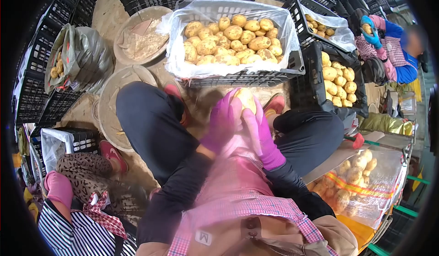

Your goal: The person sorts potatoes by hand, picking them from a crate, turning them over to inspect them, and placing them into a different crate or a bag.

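A pale yellow potato (245,101) is held up between my two gloved hands, above my lap and in front of the crate. My left hand (222,124), in a purple-pink glove, wraps its near left side and is smeared by motion. From the right, my right hand (259,130) closes on the same potato with thumb and fingers. Just beyond, a black crate (256,78) lined with clear plastic holds many potatoes (233,39) with brownish, soil-marked skins.
At right stands a black-lined crate of cleaner potatoes (339,80); nearer lies a clear bag of potatoes (354,178). Left are two round basins (120,57) and a grey sack (91,57). A blue-gloved co-worker (372,34) holds a potato; another person (82,219) sits at lower left.
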The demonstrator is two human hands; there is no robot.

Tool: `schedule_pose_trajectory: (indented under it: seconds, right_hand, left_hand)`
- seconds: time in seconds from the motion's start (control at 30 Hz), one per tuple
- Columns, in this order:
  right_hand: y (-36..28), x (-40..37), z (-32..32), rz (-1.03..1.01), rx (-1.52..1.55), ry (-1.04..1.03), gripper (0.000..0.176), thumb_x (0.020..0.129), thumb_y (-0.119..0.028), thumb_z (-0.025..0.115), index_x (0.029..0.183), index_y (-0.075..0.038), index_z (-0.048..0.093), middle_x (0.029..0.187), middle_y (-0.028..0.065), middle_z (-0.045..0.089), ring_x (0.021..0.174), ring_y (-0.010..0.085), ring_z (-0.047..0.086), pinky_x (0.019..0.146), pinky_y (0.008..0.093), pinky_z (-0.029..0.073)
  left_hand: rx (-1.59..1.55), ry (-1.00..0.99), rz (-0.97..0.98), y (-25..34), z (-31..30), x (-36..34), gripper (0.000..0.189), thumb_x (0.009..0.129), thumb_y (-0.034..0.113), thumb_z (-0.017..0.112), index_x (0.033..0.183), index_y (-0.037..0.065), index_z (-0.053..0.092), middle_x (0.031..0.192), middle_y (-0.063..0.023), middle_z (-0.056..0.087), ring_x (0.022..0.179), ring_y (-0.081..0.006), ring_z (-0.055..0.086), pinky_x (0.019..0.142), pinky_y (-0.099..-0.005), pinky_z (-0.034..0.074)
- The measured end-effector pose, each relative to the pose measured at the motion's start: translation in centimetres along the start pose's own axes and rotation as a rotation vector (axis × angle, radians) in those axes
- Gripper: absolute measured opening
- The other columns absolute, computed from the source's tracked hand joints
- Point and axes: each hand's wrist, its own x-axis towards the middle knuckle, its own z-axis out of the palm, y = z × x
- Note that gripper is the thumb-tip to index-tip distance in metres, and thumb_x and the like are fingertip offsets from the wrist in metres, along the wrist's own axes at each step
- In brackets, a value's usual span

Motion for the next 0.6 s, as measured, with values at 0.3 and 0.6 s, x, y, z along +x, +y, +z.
schedule_pose_trajectory:
  seconds: [0.3, 0.6]
  right_hand:
    - [0.4, 0.0, 0.0, -0.186, -0.369, -0.054, 0.066, 0.098, -0.024, 0.053, 0.149, 0.003, 0.021, 0.143, 0.0186, 0.039, 0.133, 0.0247, 0.039, 0.110, 0.0317, 0.032]
    - [-1.4, 0.0, 0.3, 0.056, -0.009, -0.062, 0.064, 0.099, -0.022, 0.052, 0.149, 0.002, 0.021, 0.143, 0.0158, 0.038, 0.133, 0.0232, 0.038, 0.110, 0.0315, 0.032]
  left_hand:
    - [0.040, 0.077, -0.074, -1.6, 1.5, -1.3, 0.046, 0.084, 0.016, 0.059, 0.125, -0.003, 0.052, 0.129, -0.0190, 0.054, 0.101, -0.0325, 0.056, 0.090, -0.0405, 0.046]
    - [-0.024, 0.082, -0.105, 1.0, 0.0, 0.4, 0.040, 0.085, 0.013, 0.057, 0.122, -0.002, 0.053, 0.120, -0.0192, 0.060, 0.095, -0.0326, 0.060, 0.085, -0.0378, 0.048]
